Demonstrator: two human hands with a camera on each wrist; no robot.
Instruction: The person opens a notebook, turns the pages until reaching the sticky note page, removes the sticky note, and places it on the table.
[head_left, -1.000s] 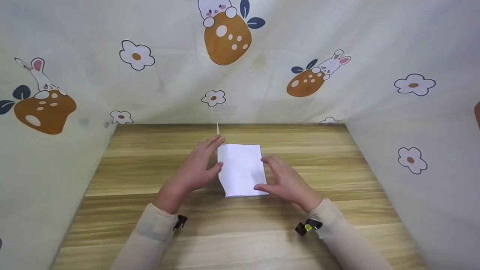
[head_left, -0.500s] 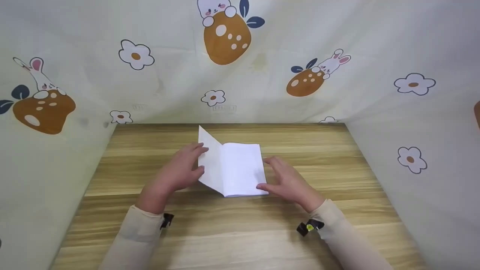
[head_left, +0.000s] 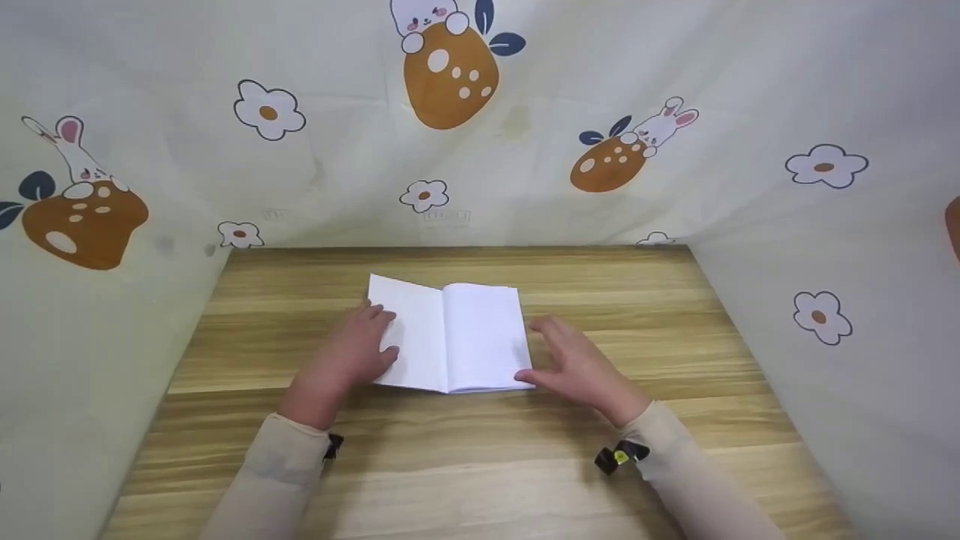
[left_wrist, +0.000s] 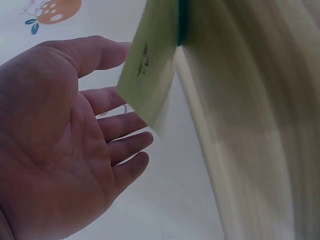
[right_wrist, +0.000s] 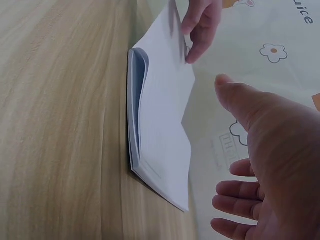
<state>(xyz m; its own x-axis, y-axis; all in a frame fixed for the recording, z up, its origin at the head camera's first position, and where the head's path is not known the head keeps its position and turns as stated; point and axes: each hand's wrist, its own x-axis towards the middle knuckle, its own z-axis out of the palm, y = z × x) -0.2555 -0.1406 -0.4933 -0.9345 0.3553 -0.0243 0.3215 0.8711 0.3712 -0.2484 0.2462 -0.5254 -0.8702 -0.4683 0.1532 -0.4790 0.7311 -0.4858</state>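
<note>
My left hand (head_left: 349, 358) lies at the nine o'clock edge of the notebook (head_left: 450, 337), fingers (head_left: 377, 313) straight and loose, the tips on the outer edge of the opened cover so it stays turned back instead of springing shut. The left wrist view shows that palm open with the fingers spread, nothing gripped in it, and only a blurred pale sheet edge (left_wrist: 150, 75) just past the fingertips.

The notebook sits on the wooden table (head_left: 480, 465) at about the middle, toward twelve o'clock from my wrists. It lies open with the spine running from six to twelve o'clock; the left leaf looks slightly raised, the right block of blank white pages lies flatter. From the right wrist view the notebook (right_wrist: 160, 130) shows as a thin stack of pages bowing up from the table, so it seems to need a hand on each side to stay open.

My right hand (head_left: 577, 364) is at the three o'clock edge, fingers extended and relaxed, the thumb touching the near corner of the page block to steady it; it holds nothing. Patterned cloth (head_left: 525, 172) with rabbits and flowers hangs beyond the table.
</note>
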